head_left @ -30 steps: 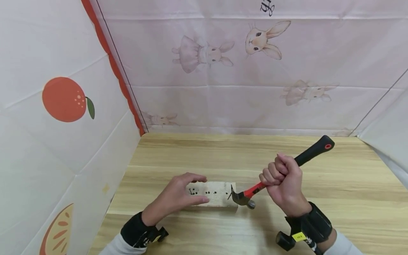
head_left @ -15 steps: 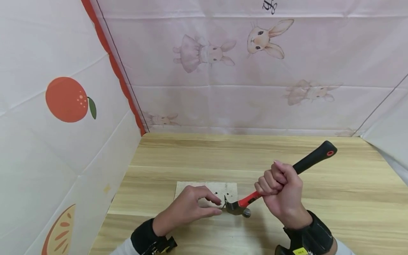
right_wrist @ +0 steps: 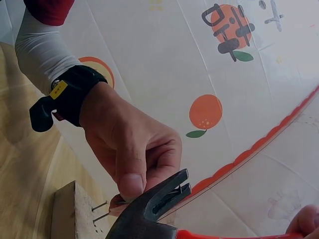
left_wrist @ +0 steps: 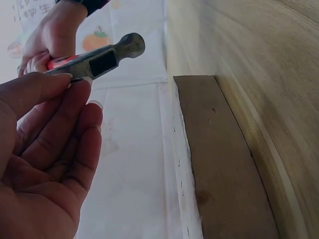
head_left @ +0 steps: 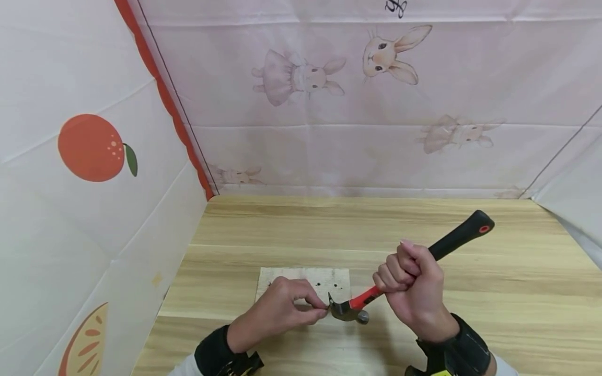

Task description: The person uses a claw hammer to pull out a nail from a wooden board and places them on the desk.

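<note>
My right hand (head_left: 416,292) grips a claw hammer (head_left: 364,298) by the red and black handle, its head lowered and its black grip end pointing up to the right. Beside the claw, my left hand (head_left: 282,308) pinches a nail (left_wrist: 76,80) between thumb and index fingertips; most of it is hidden. In the left wrist view the hammer's striking face points away from these fingers. Behind my left hand lies a pale wooden block (head_left: 340,277) with dark holes in its top. Two nails (right_wrist: 101,215) stick out of the block in the right wrist view.
The block rests on a wood-grain table (head_left: 376,224). A pink curtain (head_left: 305,156) with printed rabbits hangs behind the table, and a white curtain (head_left: 155,224) with printed fruit runs along the left side.
My left hand has come off the block, moved right and nearer, and now closes its fingertips on the nail at the claw. The hammer has moved slightly left and down.
</note>
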